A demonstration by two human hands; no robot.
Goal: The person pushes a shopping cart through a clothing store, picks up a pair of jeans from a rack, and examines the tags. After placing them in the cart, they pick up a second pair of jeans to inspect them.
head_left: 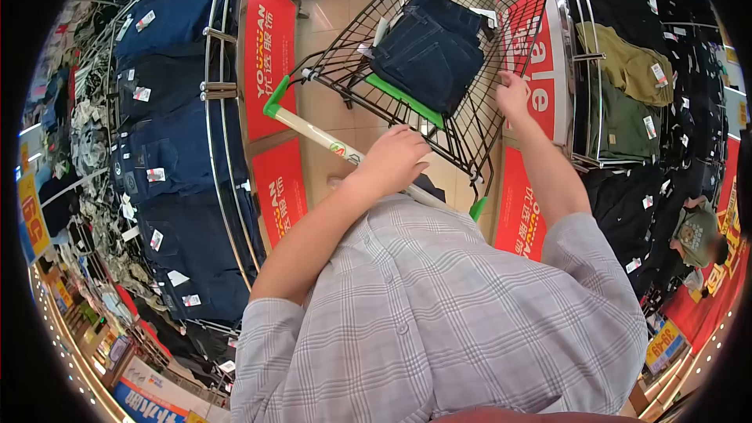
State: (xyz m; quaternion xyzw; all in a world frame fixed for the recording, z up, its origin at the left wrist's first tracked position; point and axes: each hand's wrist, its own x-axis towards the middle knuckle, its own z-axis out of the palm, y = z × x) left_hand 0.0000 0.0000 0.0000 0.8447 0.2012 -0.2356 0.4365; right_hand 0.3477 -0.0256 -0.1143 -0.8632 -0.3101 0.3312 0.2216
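So here's the setup: a black wire shopping cart (345, 39) sits at 12 o'clock, right in front of the person in the grey checked shirt (439, 313). A pair of folded dark blue jeans (431, 51) lies inside the basket, up against the handle end.

The left hand (394, 158) is clenched over the cream handle bar with green end caps (313, 131), closer to the right end of it. The right hand (513, 96) is off the bar. It's up at about 1 o'clock with its fingers hooked round the top wire of the cart's side wall, so it's grasping the basket itself.

My read is that this is the cart-handling bit. The jeans are already loaded, and the cart is being steadied or steered from one corner.

The aisle is tight:
- At 9 o'clock, a round chrome rack of dark blue jeans with white tags (176, 149), with red sale signs (270, 47) beside it.
- At 2 o'clock, hanging olive green trousers (627, 66).
- At 3 o'clock, another person in a green top (697, 235), well apart from the cart.

Any push forward calls for keeping the nose straight between those racks. The lopsided grip will want to swing the cart, so getting the right hand back onto the bar would help.
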